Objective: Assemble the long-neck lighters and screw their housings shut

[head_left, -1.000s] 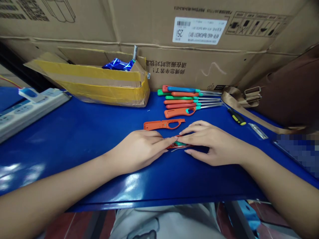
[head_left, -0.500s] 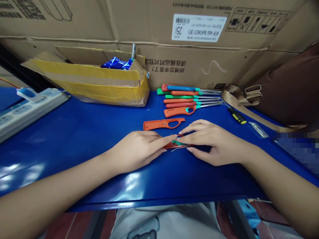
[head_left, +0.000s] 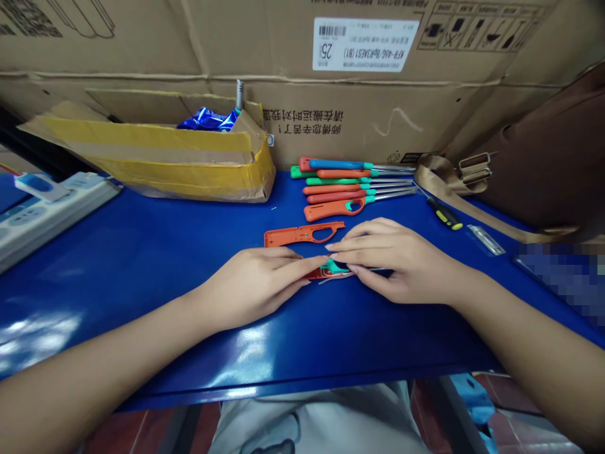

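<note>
Between both hands, an opened gas lighter (head_left: 333, 267) lies on the blue table, its red-orange casing half showing a green trigger piece and thin wires. My left hand (head_left: 258, 277) is closed on the handle end, with its index finger reaching toward the trigger. My right hand (head_left: 401, 261) closes over the other end, thumb and fingertips at the green piece; the hand hides most of that end. Just beyond the hands rests a loose orange casing half (head_left: 283, 238), inner side up.
Several assembled lighters (head_left: 335, 209) lie in a row behind. To their right are a black-and-yellow screwdriver (head_left: 444, 213), a small clear tube (head_left: 486, 239) and a brown strap (head_left: 437, 180). A taped cardboard box (head_left: 189, 167) and a power strip (head_left: 51, 205) stand left.
My right thumb has come in against the lighter and the fingers have shifted, uncovering more of the green trigger. My left hand keeps its hold. The camera view has shifted slightly.
</note>
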A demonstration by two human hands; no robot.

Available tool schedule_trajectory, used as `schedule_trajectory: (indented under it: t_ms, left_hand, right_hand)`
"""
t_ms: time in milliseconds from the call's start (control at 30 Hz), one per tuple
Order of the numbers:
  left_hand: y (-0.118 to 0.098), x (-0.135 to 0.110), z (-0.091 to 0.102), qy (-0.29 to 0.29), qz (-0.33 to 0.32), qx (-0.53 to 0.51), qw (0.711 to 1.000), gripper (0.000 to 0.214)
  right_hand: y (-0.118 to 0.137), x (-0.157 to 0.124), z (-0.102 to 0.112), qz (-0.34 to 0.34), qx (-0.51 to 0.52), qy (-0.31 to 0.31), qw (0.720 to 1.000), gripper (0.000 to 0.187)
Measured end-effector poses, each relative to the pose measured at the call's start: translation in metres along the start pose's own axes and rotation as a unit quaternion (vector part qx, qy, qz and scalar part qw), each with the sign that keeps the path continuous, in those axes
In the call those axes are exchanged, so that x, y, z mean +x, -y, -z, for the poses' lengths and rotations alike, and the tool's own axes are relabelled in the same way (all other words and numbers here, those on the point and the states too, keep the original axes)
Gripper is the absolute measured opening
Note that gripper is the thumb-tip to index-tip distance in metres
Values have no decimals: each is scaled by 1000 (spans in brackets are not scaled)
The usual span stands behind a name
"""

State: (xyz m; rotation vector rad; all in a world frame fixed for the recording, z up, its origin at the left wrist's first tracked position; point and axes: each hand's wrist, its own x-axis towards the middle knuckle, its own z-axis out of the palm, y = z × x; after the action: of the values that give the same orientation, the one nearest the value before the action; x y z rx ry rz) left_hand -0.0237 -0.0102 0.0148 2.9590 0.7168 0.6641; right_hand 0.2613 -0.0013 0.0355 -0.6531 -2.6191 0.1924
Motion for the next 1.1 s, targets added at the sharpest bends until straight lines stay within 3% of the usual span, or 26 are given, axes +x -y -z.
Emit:
schedule_trajectory:
  t_ms: [67, 233, 300, 600, 767, 1100]
  left_hand:
    - [1, 0, 0, 1, -7, 4, 1000, 38]
    - [-1, 1, 1, 12, -7, 20, 1000, 34]
    - [-2, 1, 2, 15, -7, 22, 1000, 33]
    - [-4, 3, 3, 12, 13, 44, 999, 31]
    - [-2, 1, 1, 1, 10, 19, 1000, 31]
    - [-2, 0, 0, -7, 38, -25, 999, 29]
  right_hand:
    - [-2, -1, 1, 3, -5, 20, 1000, 33]
    - [2, -3, 4, -19, 15, 143, 989, 39]
    - [2, -4, 5, -32, 26, 158, 987, 42]
    - [-2, -2, 1, -35, 13, 112, 993, 35]
    - [1, 2, -1, -19, 4, 50, 999, 19]
    - [3, 3, -8, -17, -21, 94, 995, 13]
